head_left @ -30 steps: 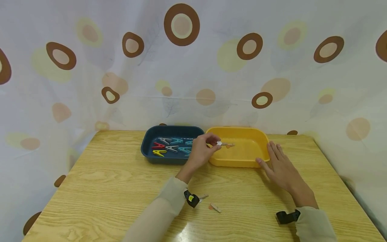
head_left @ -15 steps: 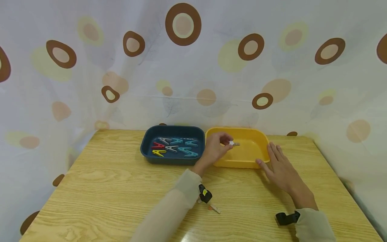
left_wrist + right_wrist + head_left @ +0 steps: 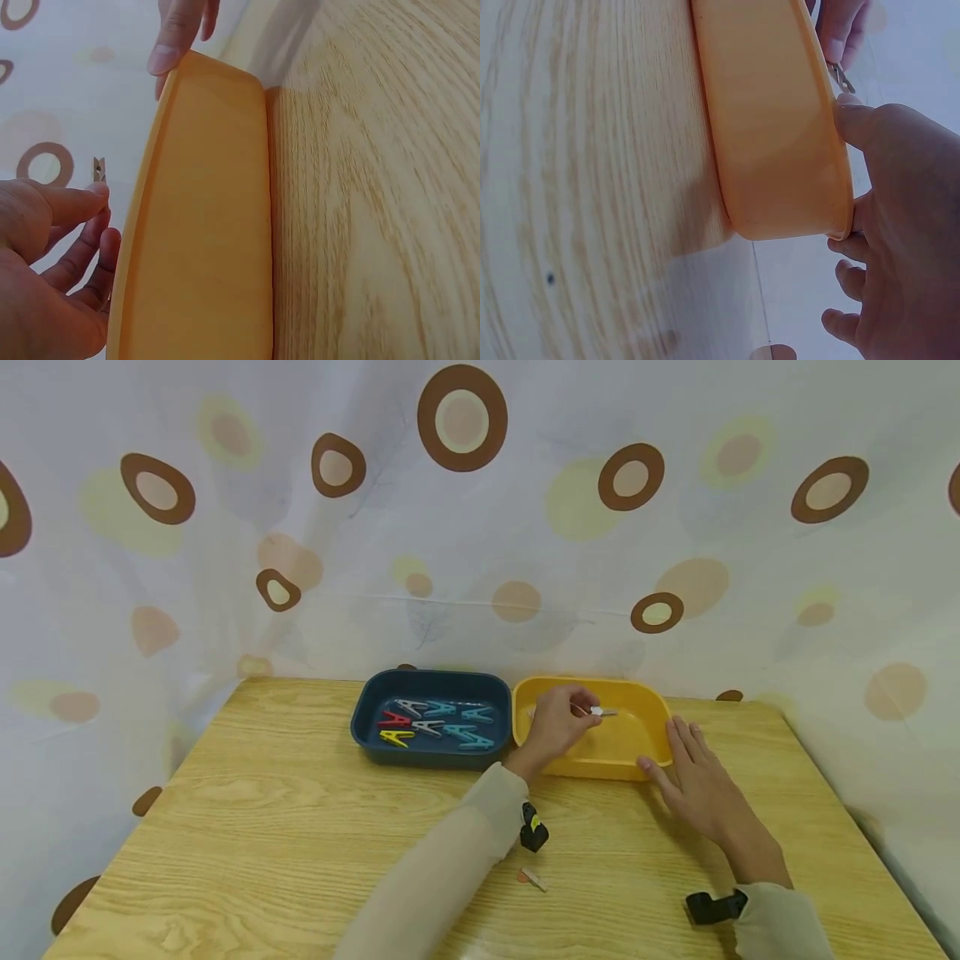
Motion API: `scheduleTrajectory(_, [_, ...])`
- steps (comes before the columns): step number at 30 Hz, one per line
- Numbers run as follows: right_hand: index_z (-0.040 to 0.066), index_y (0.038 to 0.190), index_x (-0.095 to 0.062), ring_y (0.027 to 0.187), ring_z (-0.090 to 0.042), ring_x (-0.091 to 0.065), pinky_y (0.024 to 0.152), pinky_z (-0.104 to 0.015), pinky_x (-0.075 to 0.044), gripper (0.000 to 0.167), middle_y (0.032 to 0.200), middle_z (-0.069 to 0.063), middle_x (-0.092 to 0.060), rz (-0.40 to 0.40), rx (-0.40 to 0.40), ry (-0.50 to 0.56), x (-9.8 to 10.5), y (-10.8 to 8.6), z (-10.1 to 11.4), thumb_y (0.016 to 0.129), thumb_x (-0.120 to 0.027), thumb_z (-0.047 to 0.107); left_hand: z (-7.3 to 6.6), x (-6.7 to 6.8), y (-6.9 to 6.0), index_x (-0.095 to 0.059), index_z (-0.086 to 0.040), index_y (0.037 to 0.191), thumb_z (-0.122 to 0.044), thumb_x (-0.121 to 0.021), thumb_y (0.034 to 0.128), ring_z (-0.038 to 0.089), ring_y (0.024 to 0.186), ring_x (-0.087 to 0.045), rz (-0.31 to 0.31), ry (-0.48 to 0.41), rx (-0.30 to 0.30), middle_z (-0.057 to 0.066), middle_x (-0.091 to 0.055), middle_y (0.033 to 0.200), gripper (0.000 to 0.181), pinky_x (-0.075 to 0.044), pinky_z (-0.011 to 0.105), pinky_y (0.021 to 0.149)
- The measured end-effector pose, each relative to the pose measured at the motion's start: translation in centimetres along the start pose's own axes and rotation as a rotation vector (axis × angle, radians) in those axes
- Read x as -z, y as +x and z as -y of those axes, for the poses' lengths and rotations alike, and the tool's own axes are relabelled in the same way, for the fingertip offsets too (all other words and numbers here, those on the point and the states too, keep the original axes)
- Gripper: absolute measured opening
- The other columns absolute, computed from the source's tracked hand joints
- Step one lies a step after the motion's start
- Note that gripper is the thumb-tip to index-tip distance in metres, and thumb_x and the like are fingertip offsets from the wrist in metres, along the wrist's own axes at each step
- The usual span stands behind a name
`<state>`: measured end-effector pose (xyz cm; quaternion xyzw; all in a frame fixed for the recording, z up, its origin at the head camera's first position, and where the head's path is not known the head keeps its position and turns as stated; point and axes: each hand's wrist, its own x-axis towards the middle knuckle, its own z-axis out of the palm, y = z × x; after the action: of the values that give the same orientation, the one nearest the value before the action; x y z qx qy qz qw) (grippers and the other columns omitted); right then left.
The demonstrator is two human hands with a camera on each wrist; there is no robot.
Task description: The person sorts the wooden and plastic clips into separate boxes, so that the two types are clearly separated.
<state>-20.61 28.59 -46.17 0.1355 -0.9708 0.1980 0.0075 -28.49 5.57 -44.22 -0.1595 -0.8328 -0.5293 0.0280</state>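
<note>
My left hand [image 3: 558,722] is over the yellow bin [image 3: 592,770], pinching a small wooden clothespin [image 3: 609,712] with a white ornament between thumb and fingertips. In the left wrist view the end of that clothespin [image 3: 99,169] sticks up past the thumb, above the bin's rim. My right hand [image 3: 701,789] rests at the bin's right front corner. Its thumb touches the front rim and its long fingers lie along the right end, fairly straight in the head view. My left hand hides part of the bin's inside.
A dark blue bin [image 3: 431,760] stands against the yellow one on the left, with several plastic clothespins [image 3: 427,727] in it. Another wooden clothespin [image 3: 535,879] with an orange ornament lies on the wooden table [image 3: 285,827] near the left sleeve. A patterned curtain [image 3: 465,560] hangs behind.
My left hand has moved to the right over the yellow bin with the pinched clothespin. Its sleeve now covers a clothespin seen on the table earlier. The right hand has stayed at the bin's corner.
</note>
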Motion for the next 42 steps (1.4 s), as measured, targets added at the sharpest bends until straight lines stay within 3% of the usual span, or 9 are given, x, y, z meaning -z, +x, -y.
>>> scheduleTrajectory(6, [-0.008, 0.161, -0.004, 0.154, -0.047, 0.004, 0.119, -0.066, -0.010, 0.087, 0.168, -0.028, 0.000, -0.001, -0.009, -0.006, 0.0, -0.1, -0.1, 0.109, -0.040, 0.052, -0.2, -1.3, 1.1, -0.075, -0.007, 0.097, -0.008, -0.082, 0.0888, 0.005, 0.073, -0.062, -0.004, 0.001, 0.025, -0.003, -0.067, 0.083, 0.010, -0.051, 0.016, 0.067])
scheduleTrajectory(19, [-0.007, 0.161, -0.003, 0.154, -0.047, 0.003, 0.119, -0.066, -0.010, 0.087, 0.168, -0.028, 0.000, -0.004, -0.005, -0.008, -0.1, 0.1, -0.1, 0.109, -0.040, 0.052, -0.2, -2.6, 3.3, -0.075, -0.007, 0.093, -0.007, -0.083, 0.0873, 0.007, 0.070, -0.059, -0.024, 0.016, 0.070, -0.004, -0.065, 0.078, 0.010, -0.050, 0.018, 0.065])
scheduleTrajectory(35, [-0.006, 0.161, -0.004, 0.155, -0.045, 0.004, 0.119, -0.066, -0.010, 0.086, 0.169, -0.026, 0.002, -0.010, -0.004, 0.010, 0.0, 0.1, -0.2, 0.109, -0.040, 0.052, 1.5, -4.3, 4.4, -0.075, -0.009, 0.090, -0.006, -0.083, 0.0873, 0.010, 0.074, -0.057, -0.013, 0.054, 0.176, -0.005, -0.065, 0.079, 0.009, -0.049, 0.021, 0.070])
scheduleTrajectory(42, [-0.006, 0.161, -0.004, 0.155, -0.044, 0.004, 0.119, -0.066, -0.010, 0.086, 0.169, -0.025, 0.002, -0.009, -0.007, 0.019, 0.0, -0.1, -0.1, 0.109, -0.040, 0.051, 1.7, -4.7, 4.5, -0.075, -0.008, 0.093, -0.008, -0.082, 0.0881, 0.009, 0.075, -0.056, -0.007, 0.115, 0.181, -0.004, -0.065, 0.082, 0.008, -0.049, 0.022, 0.072])
